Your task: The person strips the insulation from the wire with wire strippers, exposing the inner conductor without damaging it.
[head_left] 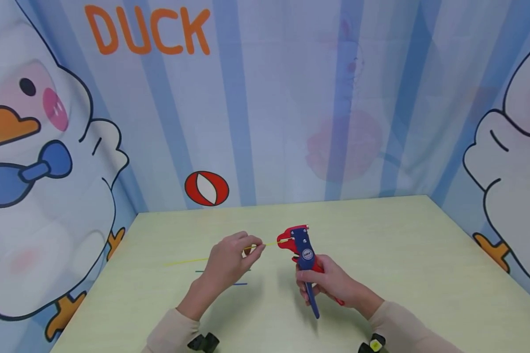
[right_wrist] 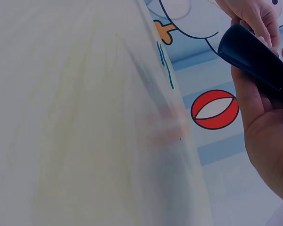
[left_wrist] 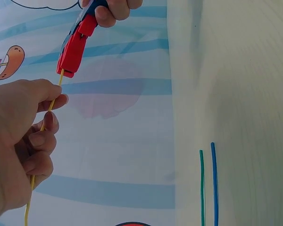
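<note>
A yellow wire (head_left: 187, 261) is pinched between the thumb and forefinger of my left hand (head_left: 231, 257); its far end sits in the red jaws of a wire stripper. That red and blue wire stripper (head_left: 306, 254) is held off the table by my right hand (head_left: 329, 280), with fingers curled round its handles. From the left wrist view, the yellow wire (left_wrist: 52, 104) runs through the left hand (left_wrist: 19, 141) up to the stripper's red nose (left_wrist: 71, 56). A dark handle (right_wrist: 254, 56) lies across the right hand (right_wrist: 269, 136) in the right wrist view.
On the pale table (head_left: 402, 255), a blue wire (left_wrist: 214, 183) and a green wire (left_wrist: 202, 188) lie side by side, partly behind the left hand in the head view. A printed curtain (head_left: 282, 98) with duck pictures stands behind and at both sides.
</note>
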Tool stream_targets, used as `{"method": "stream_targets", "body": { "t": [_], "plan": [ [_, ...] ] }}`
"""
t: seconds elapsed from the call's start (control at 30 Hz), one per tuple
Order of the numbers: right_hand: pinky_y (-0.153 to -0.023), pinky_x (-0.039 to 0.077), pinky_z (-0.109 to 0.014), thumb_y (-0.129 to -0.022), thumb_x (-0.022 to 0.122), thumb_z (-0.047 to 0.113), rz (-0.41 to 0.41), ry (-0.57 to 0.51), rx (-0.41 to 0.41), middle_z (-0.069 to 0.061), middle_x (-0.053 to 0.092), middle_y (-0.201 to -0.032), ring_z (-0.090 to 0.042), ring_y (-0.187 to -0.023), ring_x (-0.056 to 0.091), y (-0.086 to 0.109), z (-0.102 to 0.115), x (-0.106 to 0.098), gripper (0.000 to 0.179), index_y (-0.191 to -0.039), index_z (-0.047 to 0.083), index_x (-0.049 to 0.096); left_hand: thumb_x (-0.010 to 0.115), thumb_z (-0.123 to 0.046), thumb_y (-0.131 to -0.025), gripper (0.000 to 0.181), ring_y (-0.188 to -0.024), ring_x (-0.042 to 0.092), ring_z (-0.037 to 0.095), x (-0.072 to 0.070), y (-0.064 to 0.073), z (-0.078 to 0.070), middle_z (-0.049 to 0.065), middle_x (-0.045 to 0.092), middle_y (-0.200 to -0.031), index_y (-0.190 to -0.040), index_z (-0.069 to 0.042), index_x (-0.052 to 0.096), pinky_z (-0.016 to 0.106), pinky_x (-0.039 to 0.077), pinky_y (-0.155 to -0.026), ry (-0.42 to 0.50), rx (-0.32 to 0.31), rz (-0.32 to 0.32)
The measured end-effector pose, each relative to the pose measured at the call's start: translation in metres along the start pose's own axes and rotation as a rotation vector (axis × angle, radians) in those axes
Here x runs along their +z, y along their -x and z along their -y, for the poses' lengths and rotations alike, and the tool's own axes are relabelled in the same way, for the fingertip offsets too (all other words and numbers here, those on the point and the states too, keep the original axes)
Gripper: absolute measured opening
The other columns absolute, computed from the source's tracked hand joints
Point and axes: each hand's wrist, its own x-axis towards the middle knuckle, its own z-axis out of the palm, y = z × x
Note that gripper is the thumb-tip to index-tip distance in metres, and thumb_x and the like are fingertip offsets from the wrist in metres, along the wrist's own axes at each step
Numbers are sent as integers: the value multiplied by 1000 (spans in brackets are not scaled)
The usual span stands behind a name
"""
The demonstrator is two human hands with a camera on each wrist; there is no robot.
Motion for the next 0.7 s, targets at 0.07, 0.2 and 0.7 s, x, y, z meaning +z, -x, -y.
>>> {"method": "stream_targets", "body": {
  "t": [0.07,0.2,0.7],
  "plan": [
    [-69,59,-37,-104,55,17,13,-32,-29,-15,62,-85,-20,-72,65,0,0,1,19,-107,-1,54,82,-24,-85,13,-65,57,12,0,0,0,-8,61,-73,-95,-16,78,18,44,-53,5,-2,-1],
    [-65,59,-34,-104,55,19,13,-79,-54,-10,64,-80,-18,-67,64,0,-2,5,22,-106,-3,53,81,-25,-86,13,-65,60,14,0,0,1,-9,60,-73,-96,-17,78,18,44,-53,6,-9,7],
    [-61,59,-35,-103,58,19,-57,-56,-37,-8,63,-75,-19,-61,64,-2,-7,11,27,-106,-6,49,81,-25,-86,13,-65,57,9,1,1,0,-9,59,-73,-96,-17,78,17,43,-52,1,-2,-10]
  ]
}}
